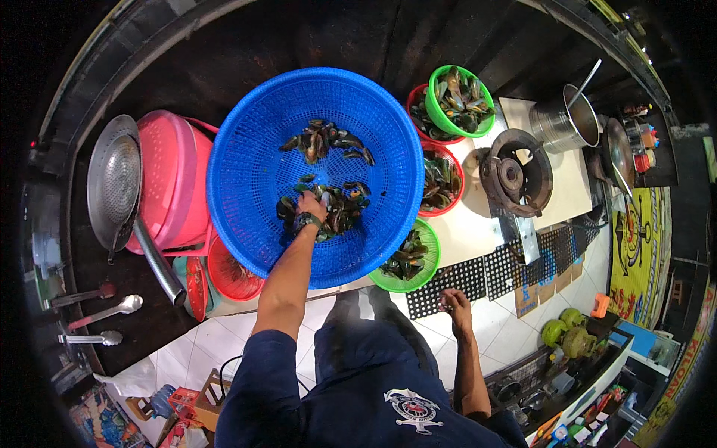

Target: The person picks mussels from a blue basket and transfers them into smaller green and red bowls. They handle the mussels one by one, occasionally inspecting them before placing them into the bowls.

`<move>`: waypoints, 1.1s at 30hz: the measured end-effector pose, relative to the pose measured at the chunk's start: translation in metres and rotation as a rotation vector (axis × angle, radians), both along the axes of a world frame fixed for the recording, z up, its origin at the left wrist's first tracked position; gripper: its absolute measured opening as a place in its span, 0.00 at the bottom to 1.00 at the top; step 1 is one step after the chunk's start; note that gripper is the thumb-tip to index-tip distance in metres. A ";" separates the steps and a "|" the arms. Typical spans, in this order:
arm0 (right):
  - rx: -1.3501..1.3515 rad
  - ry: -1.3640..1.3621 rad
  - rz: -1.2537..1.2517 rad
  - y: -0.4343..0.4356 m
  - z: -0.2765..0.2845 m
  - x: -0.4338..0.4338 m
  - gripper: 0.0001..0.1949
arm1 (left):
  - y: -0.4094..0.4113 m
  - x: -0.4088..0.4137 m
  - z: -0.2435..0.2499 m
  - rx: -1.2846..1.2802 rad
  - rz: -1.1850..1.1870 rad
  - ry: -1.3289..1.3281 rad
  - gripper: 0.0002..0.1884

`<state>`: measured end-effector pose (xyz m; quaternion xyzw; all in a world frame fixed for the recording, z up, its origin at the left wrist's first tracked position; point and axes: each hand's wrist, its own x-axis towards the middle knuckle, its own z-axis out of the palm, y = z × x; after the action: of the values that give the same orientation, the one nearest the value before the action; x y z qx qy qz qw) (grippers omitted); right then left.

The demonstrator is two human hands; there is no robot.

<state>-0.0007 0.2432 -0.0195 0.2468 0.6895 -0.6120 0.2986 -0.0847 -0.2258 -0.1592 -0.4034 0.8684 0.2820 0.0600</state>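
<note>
A large blue plastic basket (313,280) with perforated sides stands before me on the counter. Two heaps of green mussels lie in it, a far heap (316,140) and a near heap (343,213). My left hand (311,207) reaches into the near heap, its fingertips among the shells; whether they grip one is hidden. Low on the right, away from the basket, my right hand (456,305) hangs with loosely curled fingers, and I cannot make out whether anything is in them. Mussels also fill a near green basket (431,263), a red basket (460,173) and an upper green basket (489,126).
Right of the baskets sit a cast-iron gas burner (518,173) and a steel pot (552,129). At left, a perforated metal ladle (115,185) leans by a pink plastic basket (173,185). A red basket (221,263) and tongs (106,313) are lower left; green gas cylinders (577,341) stand lower right.
</note>
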 end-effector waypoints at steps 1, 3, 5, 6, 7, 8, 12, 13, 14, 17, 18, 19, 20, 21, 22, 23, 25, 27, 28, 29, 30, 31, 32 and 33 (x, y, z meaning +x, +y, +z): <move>0.010 -0.011 0.005 -0.001 0.001 0.004 0.07 | -0.003 -0.002 -0.001 -0.024 0.004 0.039 0.17; 0.023 -0.030 -0.016 -0.002 0.004 0.011 0.07 | -0.015 -0.007 -0.008 -0.074 0.020 0.113 0.16; 0.024 -0.052 -0.015 -0.002 0.007 0.013 0.08 | -0.023 -0.002 -0.022 -0.101 -0.040 0.115 0.13; 0.024 -0.053 0.002 0.000 0.005 0.015 0.08 | -0.027 -0.001 -0.027 -0.121 -0.097 0.105 0.13; 0.029 -0.064 0.007 0.000 0.004 0.016 0.09 | -0.032 -0.001 -0.030 -0.145 -0.156 0.099 0.13; 0.047 -0.068 -0.028 0.001 0.003 0.023 0.09 | -0.012 -0.017 0.016 -0.167 -0.249 0.017 0.13; 0.021 -0.060 0.003 -0.009 0.003 0.016 0.08 | -0.007 -0.011 0.027 -0.206 -0.339 0.054 0.10; 0.010 -0.049 0.006 -0.011 0.003 0.014 0.07 | -0.006 -0.011 0.028 -0.151 -0.387 0.058 0.10; -0.004 -0.025 0.012 -0.011 0.001 0.013 0.07 | -0.004 -0.013 0.027 -0.095 -0.437 0.062 0.10; -0.017 0.017 0.059 -0.013 -0.005 0.007 0.07 | -0.007 -0.012 0.018 0.031 -0.481 0.053 0.11; 0.030 0.057 0.118 -0.012 -0.012 0.004 0.07 | -0.007 -0.010 0.017 0.045 -0.445 0.034 0.12; 0.010 0.050 0.119 -0.015 -0.009 0.001 0.07 | -0.007 -0.010 0.015 0.056 -0.406 0.019 0.13; -0.010 0.043 0.120 -0.016 -0.004 -0.002 0.07 | -0.007 -0.010 0.012 0.033 -0.424 0.010 0.14; -0.030 0.034 0.127 -0.019 -0.001 -0.007 0.07 | -0.007 -0.007 0.003 0.009 -0.435 -0.001 0.16; 0.000 0.051 0.151 -0.018 -0.002 -0.007 0.07 | -0.005 -0.002 -0.003 -0.010 -0.451 -0.017 0.17; 0.007 0.077 0.162 -0.018 -0.004 -0.008 0.07 | -0.005 0.002 -0.008 -0.028 -0.464 -0.033 0.19; 0.025 0.126 0.181 -0.017 -0.003 -0.009 0.07 | -0.003 0.001 -0.001 0.039 -0.428 -0.095 0.18; 0.023 0.111 0.181 -0.015 0.001 -0.009 0.07 | -0.004 -0.001 0.000 0.151 -0.329 -0.111 0.18; 0.023 0.122 0.167 -0.014 0.003 -0.008 0.07 | 0.001 -0.006 0.015 0.197 -0.321 -0.122 0.18; 0.022 0.133 0.154 -0.014 0.005 -0.006 0.07 | 0.004 -0.007 0.030 0.220 -0.368 -0.137 0.18; -0.001 0.168 0.154 -0.014 0.008 -0.006 0.07 | 0.007 -0.007 0.048 0.237 -0.412 -0.153 0.19; 0.024 0.191 0.193 -0.024 0.018 -0.011 0.07 | -0.004 0.004 0.037 0.305 -0.319 -0.039 0.18; 0.054 0.267 0.294 -0.038 0.029 -0.019 0.08 | -0.025 0.023 0.009 0.359 -0.210 0.080 0.17; 0.094 0.342 0.372 -0.050 0.040 -0.025 0.08 | -0.035 0.038 -0.004 0.419 -0.124 0.199 0.16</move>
<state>-0.0253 0.1931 0.0208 0.0223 0.7913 -0.5466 0.2732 -0.0470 -0.2605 -0.1636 -0.2982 0.8158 0.4900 0.0737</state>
